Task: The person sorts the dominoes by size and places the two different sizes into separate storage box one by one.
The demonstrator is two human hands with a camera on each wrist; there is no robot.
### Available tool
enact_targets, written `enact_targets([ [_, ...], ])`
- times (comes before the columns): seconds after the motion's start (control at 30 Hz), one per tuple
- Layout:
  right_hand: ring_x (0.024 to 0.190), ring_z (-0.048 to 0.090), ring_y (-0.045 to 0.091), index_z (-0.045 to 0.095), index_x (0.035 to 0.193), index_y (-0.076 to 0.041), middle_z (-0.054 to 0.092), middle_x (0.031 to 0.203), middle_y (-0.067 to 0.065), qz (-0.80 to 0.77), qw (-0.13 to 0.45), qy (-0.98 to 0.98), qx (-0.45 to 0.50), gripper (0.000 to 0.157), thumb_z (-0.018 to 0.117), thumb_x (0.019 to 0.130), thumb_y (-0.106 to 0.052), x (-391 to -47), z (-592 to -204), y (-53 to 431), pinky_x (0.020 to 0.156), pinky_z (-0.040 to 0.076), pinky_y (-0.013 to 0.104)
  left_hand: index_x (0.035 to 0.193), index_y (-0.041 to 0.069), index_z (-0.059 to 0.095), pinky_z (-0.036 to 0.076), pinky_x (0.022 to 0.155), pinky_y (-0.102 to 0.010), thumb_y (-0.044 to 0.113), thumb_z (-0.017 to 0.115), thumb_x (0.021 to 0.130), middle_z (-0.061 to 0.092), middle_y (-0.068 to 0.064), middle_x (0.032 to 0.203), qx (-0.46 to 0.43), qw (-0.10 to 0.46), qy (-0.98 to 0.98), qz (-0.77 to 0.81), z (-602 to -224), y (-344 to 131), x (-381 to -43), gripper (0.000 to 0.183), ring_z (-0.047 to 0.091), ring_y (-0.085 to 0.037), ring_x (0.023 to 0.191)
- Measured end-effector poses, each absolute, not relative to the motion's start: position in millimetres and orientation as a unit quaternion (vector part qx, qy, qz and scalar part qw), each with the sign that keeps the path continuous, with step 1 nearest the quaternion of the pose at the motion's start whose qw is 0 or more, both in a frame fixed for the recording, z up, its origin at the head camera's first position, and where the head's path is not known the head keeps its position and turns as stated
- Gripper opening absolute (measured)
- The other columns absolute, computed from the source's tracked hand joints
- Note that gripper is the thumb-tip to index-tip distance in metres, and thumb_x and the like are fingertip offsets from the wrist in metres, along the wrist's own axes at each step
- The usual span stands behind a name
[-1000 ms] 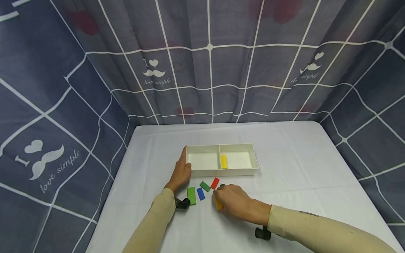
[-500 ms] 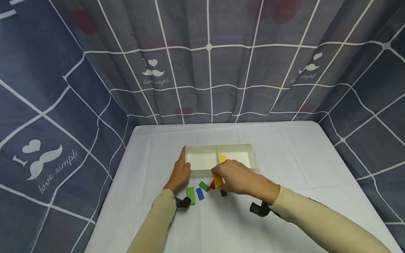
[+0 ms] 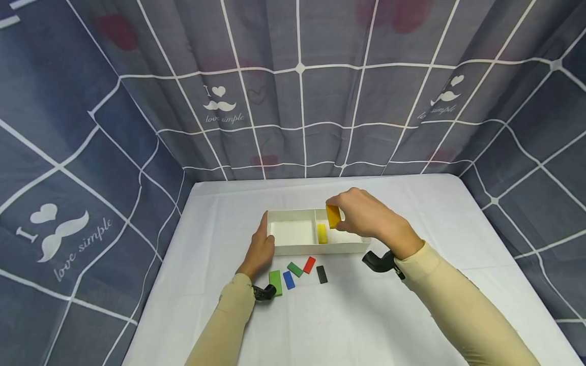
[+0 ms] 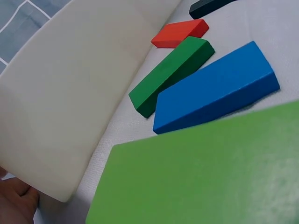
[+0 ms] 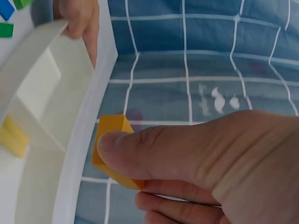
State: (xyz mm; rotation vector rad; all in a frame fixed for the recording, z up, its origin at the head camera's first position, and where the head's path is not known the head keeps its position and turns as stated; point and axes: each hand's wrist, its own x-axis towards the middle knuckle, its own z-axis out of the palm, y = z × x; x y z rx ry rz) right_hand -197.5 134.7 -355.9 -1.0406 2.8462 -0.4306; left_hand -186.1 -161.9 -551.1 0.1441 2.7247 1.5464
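Note:
My right hand point(image 3: 366, 211) pinches an orange-yellow block point(image 3: 333, 216) between thumb and fingers. It holds the block above the right compartment of a cream two-compartment box point(image 3: 293, 250). In the right wrist view the thumb presses on the face of the orange-yellow block point(image 5: 110, 154). My left hand point(image 3: 262, 250) rests against the box's left end, its index finger straight along the wall and the thumb by the front corner. Inside the right compartment, a yellow block point(image 3: 322, 234) stands against the divider.
On the white cloth before the box lie a light green block point(image 3: 275, 282), a blue block point(image 3: 289, 280), a dark green block point(image 3: 295, 269), a red block point(image 3: 309, 265) and a black block point(image 3: 322, 274). Grey-blue checked curtains point(image 3: 274, 101) enclose the table at the back and sides.
My right hand has lifted the orange-yellow block off the cloth and carried it forward over the box's right compartment, uncovering the black block. My left hand has stayed at the box's left end.

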Motion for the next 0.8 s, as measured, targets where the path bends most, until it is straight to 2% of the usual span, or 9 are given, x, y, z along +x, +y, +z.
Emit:
enact_targets([
  [0.33,0.071,0.059,0.019,0.072,0.084,-0.013,0.067,0.075,-0.003,-0.136,0.042,0.938,-0.315,0.023,0.093,0.08,-0.004,-220.9,-377.2,146.2,0.07,0.051,0.035,0.175,0.002,0.011,0.021,0.135,-0.061,0.0,0.036,0.103,0.029,-0.024,0.178,0.047,-0.001,0.866,0.497,-551.6,-162.7,-186.2,0.077,0.029,-0.043,0.165],
  [0.8,0.076,0.059,0.02,0.077,0.094,-0.01,0.07,0.082,-0.001,-0.136,0.062,0.942,-0.301,0.022,0.093,0.08,-0.004,-236.9,-419.4,147.8,0.076,0.054,0.037,0.175,0.003,0.01,0.02,0.136,-0.059,0.0,0.036,0.104,0.028,-0.022,0.179,0.047,0.0,0.868,0.495,-551.3,-162.6,-186.5,0.076,0.028,-0.041,0.166],
])
